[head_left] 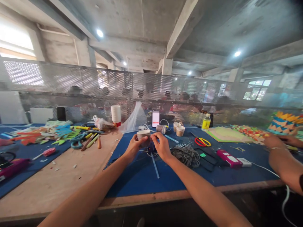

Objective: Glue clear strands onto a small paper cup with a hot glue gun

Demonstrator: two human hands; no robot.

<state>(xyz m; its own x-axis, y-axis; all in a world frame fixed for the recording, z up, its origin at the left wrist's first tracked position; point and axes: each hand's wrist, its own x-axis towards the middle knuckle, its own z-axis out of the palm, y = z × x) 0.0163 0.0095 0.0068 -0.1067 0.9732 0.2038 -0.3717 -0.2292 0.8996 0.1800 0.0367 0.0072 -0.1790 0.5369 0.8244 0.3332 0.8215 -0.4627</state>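
Note:
Both my hands meet over a blue mat (142, 176) in the middle of the workbench. My left hand (133, 147) is closed around a small paper cup (143, 135). My right hand (161, 145) pinches the cup's other side, fingers curled; a small dark blue piece (151, 147) sits between the hands. A pale blue stick (155, 166) lies on the mat just below them. A tangle of grey cord (187, 155) rests right of my right hand.
Red-and-yellow scissors (201, 141), a pink glue gun (229, 158), a thread spool (161, 129), a phone (155, 118) and a yellow bottle (206, 122) lie beyond. Teal scissors (78, 140) and foam cut-outs sit left. Another person's arm (282, 160) works at right. A mesh fence (151, 85) backs the bench.

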